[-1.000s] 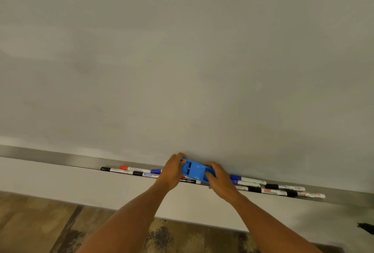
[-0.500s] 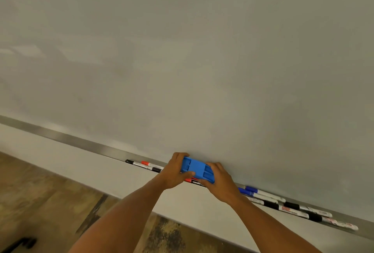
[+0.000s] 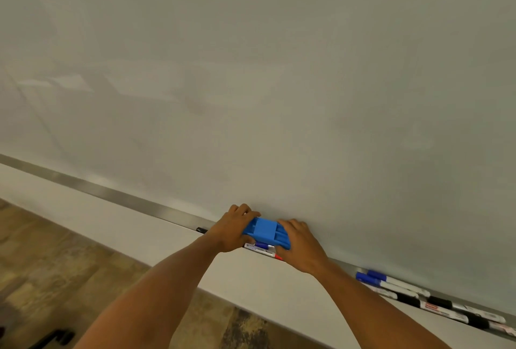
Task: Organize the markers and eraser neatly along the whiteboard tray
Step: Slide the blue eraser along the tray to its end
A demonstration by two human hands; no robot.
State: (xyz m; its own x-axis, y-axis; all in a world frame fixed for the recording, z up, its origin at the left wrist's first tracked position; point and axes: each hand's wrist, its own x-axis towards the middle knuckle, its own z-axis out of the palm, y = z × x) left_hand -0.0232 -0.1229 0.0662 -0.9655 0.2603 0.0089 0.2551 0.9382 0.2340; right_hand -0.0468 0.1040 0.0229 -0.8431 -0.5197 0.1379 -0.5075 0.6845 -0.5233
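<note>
- head view, lower middle of the frame: i have the blue eraser (image 3: 265, 232) between my two hands, on the whiteboard tray (image 3: 117, 195) against the foot of the whiteboard (image 3: 251, 69).
- my left hand (image 3: 233, 230) curls round the eraser's left end, fingers over the top edge; my right hand (image 3: 300, 248) grips the right end the same way.
- the eraser looks like hard ribbed plastic, light and stiff, so i judge the short ends are the place to hold; the smooth shell may slip if squeezed loosely.
- just under it, between my hands, lie a few markers (image 3: 264, 248), one with a blue cap and one with a red tip; i cannot tell if the eraser touches them.
- more markers (image 3: 413, 295) lie in a loose overlapping row on the tray at lower right, well apart from my hands.
- they are round, light and smooth, so i expect they roll; i would pinch them mid-barrel.
</note>
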